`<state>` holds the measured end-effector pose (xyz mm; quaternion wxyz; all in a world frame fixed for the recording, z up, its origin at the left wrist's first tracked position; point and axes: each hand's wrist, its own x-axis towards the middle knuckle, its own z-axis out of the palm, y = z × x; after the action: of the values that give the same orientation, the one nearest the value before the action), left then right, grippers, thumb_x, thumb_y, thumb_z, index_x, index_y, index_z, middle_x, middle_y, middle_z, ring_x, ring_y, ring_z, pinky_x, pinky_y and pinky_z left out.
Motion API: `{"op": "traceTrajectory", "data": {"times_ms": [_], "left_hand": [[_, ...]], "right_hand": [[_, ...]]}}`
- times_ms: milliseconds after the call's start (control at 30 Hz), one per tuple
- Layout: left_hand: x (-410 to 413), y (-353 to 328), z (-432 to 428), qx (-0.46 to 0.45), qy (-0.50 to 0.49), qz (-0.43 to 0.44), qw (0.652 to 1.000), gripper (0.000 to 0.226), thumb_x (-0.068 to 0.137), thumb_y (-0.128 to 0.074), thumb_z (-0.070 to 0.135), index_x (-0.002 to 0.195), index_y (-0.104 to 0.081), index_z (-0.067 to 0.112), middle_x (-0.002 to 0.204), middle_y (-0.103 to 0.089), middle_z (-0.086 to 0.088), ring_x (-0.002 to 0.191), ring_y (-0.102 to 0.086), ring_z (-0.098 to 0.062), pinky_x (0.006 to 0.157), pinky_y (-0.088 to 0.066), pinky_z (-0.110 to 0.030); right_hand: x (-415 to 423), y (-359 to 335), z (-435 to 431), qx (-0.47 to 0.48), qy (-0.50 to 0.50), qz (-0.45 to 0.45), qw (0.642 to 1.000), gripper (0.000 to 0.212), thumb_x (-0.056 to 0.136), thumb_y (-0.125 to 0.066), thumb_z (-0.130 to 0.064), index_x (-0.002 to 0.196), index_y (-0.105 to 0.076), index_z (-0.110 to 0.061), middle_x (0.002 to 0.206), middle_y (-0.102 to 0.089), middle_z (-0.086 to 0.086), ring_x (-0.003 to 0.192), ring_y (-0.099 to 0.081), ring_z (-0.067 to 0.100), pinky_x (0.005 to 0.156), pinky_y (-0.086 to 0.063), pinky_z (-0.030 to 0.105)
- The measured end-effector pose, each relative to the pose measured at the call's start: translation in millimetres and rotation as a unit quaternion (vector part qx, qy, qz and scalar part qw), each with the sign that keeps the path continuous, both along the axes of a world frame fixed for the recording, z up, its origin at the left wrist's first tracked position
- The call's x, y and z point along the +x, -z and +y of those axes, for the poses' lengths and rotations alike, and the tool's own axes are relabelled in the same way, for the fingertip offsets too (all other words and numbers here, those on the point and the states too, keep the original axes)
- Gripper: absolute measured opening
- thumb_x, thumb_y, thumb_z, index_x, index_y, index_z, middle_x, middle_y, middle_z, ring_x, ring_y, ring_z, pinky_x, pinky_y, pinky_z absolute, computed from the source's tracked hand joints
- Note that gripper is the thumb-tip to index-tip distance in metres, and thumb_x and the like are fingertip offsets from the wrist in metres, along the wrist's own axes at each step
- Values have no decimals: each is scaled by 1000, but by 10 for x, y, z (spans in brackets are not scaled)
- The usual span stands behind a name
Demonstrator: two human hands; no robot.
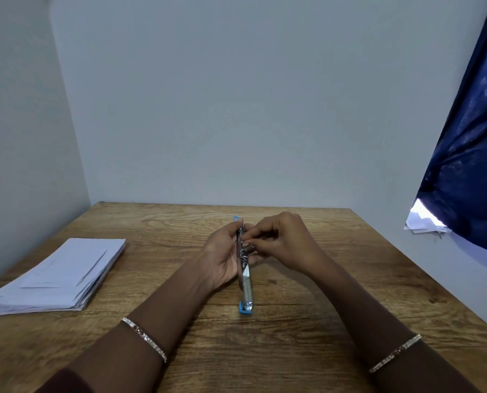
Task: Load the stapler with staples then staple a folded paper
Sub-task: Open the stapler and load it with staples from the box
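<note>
A blue and silver stapler (245, 282) is swung fully open into one long line above the middle of the wooden table (293, 350). My left hand (222, 256) grips it from the left side around its hinge. My right hand (285, 242) pinches at the metal channel near the hinge with thumb and fingertips; whether staples are between them is too small to tell. A stack of white folded papers (58, 276) lies on the table at the left, apart from both hands.
Grey walls close in the table at the back and left. A dark blue curtain (469, 143) hangs at the right, with several white papers (424, 222) showing beneath its lower edge. Both wrists wear thin bracelets.
</note>
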<state>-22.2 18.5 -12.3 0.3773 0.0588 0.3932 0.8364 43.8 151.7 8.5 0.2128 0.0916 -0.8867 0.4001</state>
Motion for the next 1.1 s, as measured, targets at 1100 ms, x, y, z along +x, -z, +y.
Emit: {"op": "traceTrajectory", "data": {"times_ms": [1100], "left_hand": [[101, 85, 33, 1, 99, -10, 995, 43, 106, -33, 20, 132, -53, -7, 101, -71, -23, 98, -71, -37, 94, -55, -57]], "right_hand": [[-81, 170, -90, -239, 184, -78, 950, 21, 74, -67, -30, 81, -69, -10, 70, -76, 11, 58, -75, 31, 59, -64, 46]]}}
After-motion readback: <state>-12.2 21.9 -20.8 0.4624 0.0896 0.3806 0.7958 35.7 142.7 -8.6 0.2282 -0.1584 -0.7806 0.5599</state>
